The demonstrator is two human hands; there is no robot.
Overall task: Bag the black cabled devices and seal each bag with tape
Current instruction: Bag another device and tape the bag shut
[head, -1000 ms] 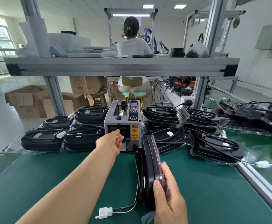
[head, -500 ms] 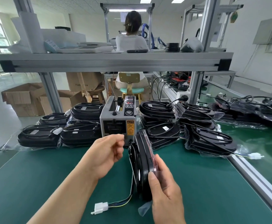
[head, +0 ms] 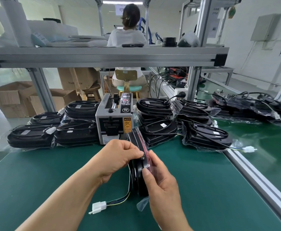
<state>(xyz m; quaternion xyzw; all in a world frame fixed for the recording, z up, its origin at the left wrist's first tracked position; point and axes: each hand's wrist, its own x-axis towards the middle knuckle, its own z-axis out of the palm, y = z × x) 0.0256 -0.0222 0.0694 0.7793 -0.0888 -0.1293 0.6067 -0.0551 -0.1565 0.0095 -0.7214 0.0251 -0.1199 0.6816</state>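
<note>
Head view: just before the grey boxy tape dispenser (head: 113, 120), curled fingers (head: 133, 151) of left hand (head: 119, 158) and right hand (head: 161, 184) pinch the upright black plastic-bagged device (head: 138, 174).

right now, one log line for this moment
left hand: pinches bagged device top edge | right hand: holds it on edge | tape dispenser: behind

you're holding 1 black device (head: 135, 139). 1 tape dispenser (head: 113, 120). 4 bagged devices (head: 76, 133) left of it, approx 6 on its right, stacked so can't be sure. more far right, too tangled to count. 3 cardboard boxes (head: 4, 97), 1 seated person (head: 126, 35) at the back.
</note>
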